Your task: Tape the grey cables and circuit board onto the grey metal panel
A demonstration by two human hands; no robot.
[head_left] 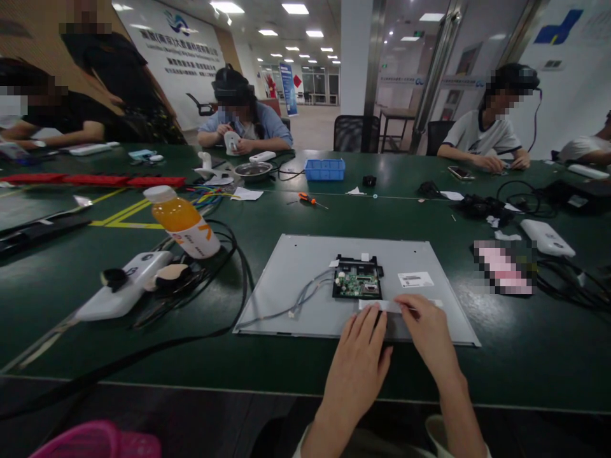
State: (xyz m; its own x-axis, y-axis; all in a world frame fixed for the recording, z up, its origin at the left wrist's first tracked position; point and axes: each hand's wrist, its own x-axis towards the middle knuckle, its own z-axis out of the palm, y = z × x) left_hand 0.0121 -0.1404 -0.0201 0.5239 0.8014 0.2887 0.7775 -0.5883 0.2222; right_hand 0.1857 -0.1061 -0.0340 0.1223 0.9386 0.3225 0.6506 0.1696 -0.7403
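A grey flat display panel (277, 280) lies on the green table in front of me. On it sits a black frame with a green circuit board (352, 283), and thin grey-blue wires (308, 291) run from its left side. Just below the board is a white tape-like strip (389, 306). My left hand (359, 359) rests with extended fingers on the strip's left part and the panel edge. My right hand (429, 331) pinches the strip farther right between thumb and fingertips. A white label (415, 280) is stuck to the panel's right side.
To the left stand an orange drink bottle (184, 222) and a white power bank-like device (126, 286) among black cables. Beyond the panel lie an orange screwdriver (310, 200) and a blue basket (324, 170). A pink phone-like object (503, 267) is at right. Other people sit around the table.
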